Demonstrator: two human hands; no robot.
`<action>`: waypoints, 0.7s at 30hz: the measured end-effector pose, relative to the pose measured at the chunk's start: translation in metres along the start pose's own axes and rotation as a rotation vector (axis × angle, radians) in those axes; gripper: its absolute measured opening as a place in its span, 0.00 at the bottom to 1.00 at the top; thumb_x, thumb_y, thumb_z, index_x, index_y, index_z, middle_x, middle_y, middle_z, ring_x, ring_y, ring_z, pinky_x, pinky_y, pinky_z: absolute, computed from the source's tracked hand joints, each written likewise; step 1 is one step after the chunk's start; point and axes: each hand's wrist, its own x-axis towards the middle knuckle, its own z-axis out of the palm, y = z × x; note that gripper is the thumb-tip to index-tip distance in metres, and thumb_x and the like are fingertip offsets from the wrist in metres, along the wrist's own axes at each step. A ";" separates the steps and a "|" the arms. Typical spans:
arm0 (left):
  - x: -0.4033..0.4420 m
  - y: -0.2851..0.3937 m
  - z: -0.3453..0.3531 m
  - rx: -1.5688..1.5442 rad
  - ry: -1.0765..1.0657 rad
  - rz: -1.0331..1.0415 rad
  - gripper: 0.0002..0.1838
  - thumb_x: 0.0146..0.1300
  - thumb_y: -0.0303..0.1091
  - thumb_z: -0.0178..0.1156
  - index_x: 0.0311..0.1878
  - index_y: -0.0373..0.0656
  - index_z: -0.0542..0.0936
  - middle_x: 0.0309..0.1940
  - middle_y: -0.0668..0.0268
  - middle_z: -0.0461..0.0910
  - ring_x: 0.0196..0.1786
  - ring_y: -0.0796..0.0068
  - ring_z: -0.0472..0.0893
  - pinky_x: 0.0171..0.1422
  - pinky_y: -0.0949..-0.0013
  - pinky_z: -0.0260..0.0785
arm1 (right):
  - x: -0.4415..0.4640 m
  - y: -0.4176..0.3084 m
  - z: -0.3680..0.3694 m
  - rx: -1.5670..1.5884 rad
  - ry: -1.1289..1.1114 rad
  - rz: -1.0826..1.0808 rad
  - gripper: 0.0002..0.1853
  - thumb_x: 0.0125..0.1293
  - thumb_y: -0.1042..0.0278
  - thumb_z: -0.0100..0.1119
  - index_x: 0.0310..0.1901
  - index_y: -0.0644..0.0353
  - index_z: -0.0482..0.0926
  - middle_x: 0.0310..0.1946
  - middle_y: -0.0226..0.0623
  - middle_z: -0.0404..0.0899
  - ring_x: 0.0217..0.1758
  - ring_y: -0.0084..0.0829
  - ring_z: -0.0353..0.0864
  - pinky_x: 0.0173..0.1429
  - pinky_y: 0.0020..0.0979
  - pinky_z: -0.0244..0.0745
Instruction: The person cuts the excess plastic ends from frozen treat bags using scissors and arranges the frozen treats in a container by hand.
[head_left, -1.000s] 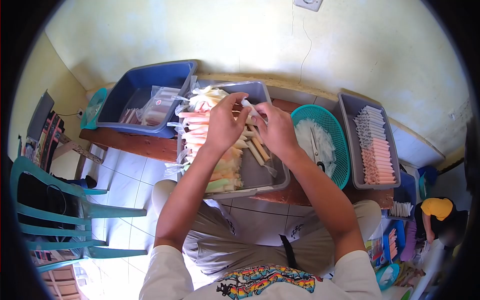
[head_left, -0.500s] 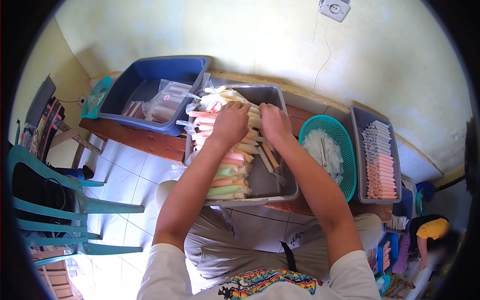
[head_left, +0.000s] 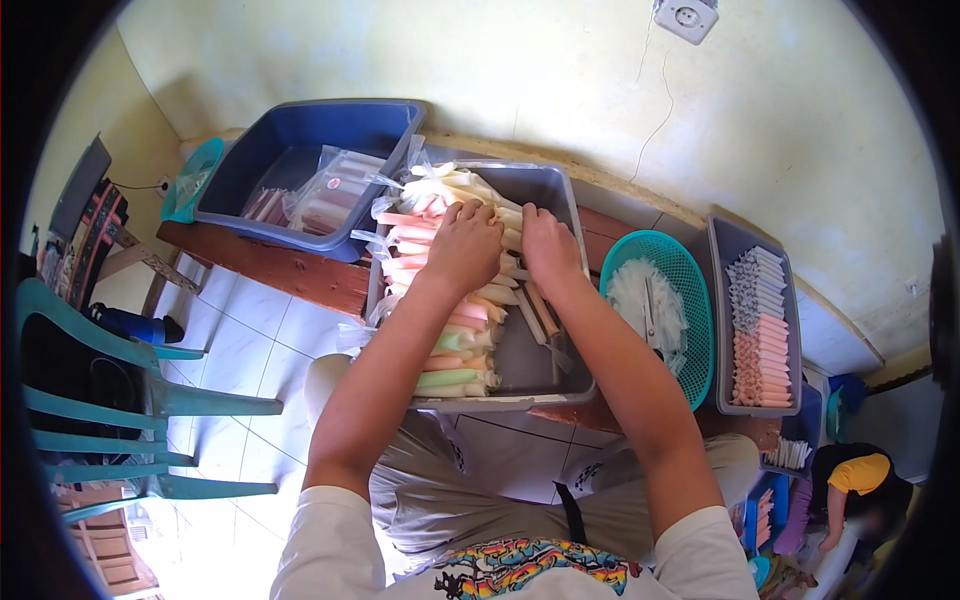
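Pastel tubes point(head_left: 474, 340) fill the left side of a grey tray point(head_left: 525, 372) in front of the person's knees, stacked crosswise in cream, peach, pink and pale green, while a few others lie slanted to the right of the stack. Over the upper part of this pile, the left hand point(head_left: 466, 245) rests palm down with bent fingers; the right hand point(head_left: 550, 245) sits just beside it, fingers curled. Whether either one grips a tube I cannot tell, as the fingertips are hidden. Right of the tray stands a teal basket point(head_left: 699, 345) of clear plastic pieces with scissors point(head_left: 650, 312) on top; left of it, a blue tub point(head_left: 270, 228) holds a clear bag point(head_left: 340, 188) of pinkish sticks. Past the basket, another grey tray point(head_left: 731, 236) carries a column of pale and pink sticks point(head_left: 770, 325). Farther off are a teal chair point(head_left: 90, 412) at left, a yellow-sleeved person point(head_left: 857, 473) at right, and a wall socket point(head_left: 687, 17) above.
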 end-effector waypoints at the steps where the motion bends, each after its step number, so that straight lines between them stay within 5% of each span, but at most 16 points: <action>1: 0.000 0.000 -0.001 0.003 0.000 -0.001 0.19 0.71 0.38 0.68 0.62 0.42 0.87 0.65 0.56 0.83 0.76 0.54 0.75 0.83 0.48 0.61 | 0.001 0.001 0.001 0.002 0.001 -0.002 0.08 0.75 0.75 0.56 0.53 0.64 0.77 0.49 0.54 0.86 0.50 0.58 0.92 0.51 0.52 0.90; 7: -0.003 0.000 0.002 0.012 0.051 0.027 0.17 0.70 0.40 0.70 0.57 0.44 0.89 0.68 0.51 0.81 0.77 0.52 0.74 0.84 0.47 0.60 | -0.002 0.011 0.018 -0.028 0.137 -0.108 0.08 0.76 0.74 0.58 0.52 0.67 0.78 0.49 0.54 0.84 0.50 0.54 0.94 0.49 0.48 0.92; 21: -0.004 0.001 -0.005 -0.055 0.030 -0.002 0.20 0.65 0.36 0.73 0.60 0.45 0.89 0.68 0.52 0.82 0.77 0.53 0.75 0.85 0.47 0.60 | -0.008 0.002 0.007 0.050 0.016 0.008 0.11 0.73 0.76 0.61 0.54 0.69 0.80 0.50 0.57 0.84 0.52 0.56 0.93 0.53 0.49 0.92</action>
